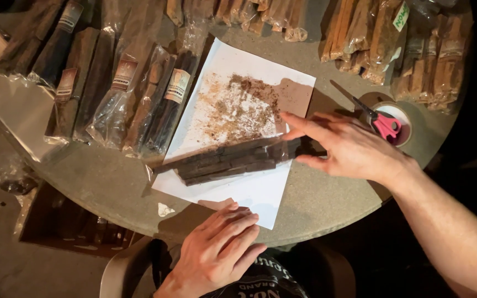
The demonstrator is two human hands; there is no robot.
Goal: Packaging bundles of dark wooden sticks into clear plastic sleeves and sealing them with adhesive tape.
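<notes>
A clear plastic sleeve packed with dark brown sticks (228, 160) lies across a white paper sheet (252, 190) on the round grey table (111, 182). My right hand (349, 148) grips the sleeve's right end between thumb and fingers. My left hand (219, 248) rests flat on the near edge of the paper, fingers together, holding nothing. Brown crumbs and dust (233, 107) are scattered over the upper part of the sheet.
Several labelled bags of dark sticks (133, 94) lie at the left. Bags of lighter brown sticks (415, 49) line the back and right. Pink-handled scissors (379, 118) rest on a tape roll (401, 122). A box (73, 221) sits on the floor below left.
</notes>
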